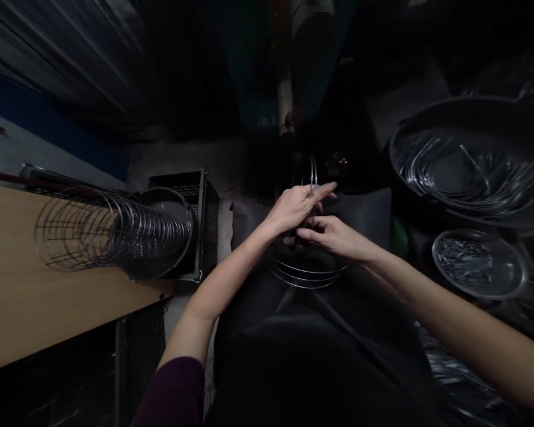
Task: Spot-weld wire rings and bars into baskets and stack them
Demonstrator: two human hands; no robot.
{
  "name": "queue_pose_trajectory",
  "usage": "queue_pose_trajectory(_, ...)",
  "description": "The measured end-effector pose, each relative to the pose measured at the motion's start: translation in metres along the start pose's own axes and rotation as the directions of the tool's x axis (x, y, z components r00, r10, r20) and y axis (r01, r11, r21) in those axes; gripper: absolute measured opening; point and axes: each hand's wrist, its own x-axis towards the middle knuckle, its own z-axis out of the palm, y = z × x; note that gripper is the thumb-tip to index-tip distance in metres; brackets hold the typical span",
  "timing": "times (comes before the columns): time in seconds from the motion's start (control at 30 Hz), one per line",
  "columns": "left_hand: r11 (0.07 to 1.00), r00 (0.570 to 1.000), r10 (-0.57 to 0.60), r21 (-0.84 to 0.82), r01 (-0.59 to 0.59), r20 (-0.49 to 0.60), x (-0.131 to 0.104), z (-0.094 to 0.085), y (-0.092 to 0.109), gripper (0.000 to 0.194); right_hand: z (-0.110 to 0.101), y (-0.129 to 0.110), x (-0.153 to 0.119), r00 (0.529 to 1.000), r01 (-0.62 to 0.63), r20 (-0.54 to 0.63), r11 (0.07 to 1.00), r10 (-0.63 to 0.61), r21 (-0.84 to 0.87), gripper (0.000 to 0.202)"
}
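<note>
A round wire frame with several thin metal rings lies over the dark apron in front of me. My left hand is at its far side, closed around upright wires, with one finger stretched out to the right. Just below and to the right, my right hand has its thumb and fingers bent together in a pinch. What lies between those fingertips is hidden in shadow. The two hands almost touch, close below a dark machine with a pale rod.
At left, a stack of wire rings lies on its side across a wooden board and a black crate. At right stand a large basin of bent wires and a bowl of short metal pieces. More wires lie at lower right.
</note>
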Motion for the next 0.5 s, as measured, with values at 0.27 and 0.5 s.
queue_pose_trajectory(0.27,0.673,0.958,0.240,0.684,-0.281,0.157,-0.126,0.028,-0.063,0.068,-0.025,-0.014,0.001,0.985,-0.071,-0.143,0.986,0.093,0.151,0.041)
queue_pose_trajectory(0.5,0.542,0.912,0.409,0.794,-0.276,0.037,-0.083,0.026,-0.095,0.064,-0.013,-0.007,0.009,0.975,-0.037,-0.205,0.974,0.084,0.224,0.045)
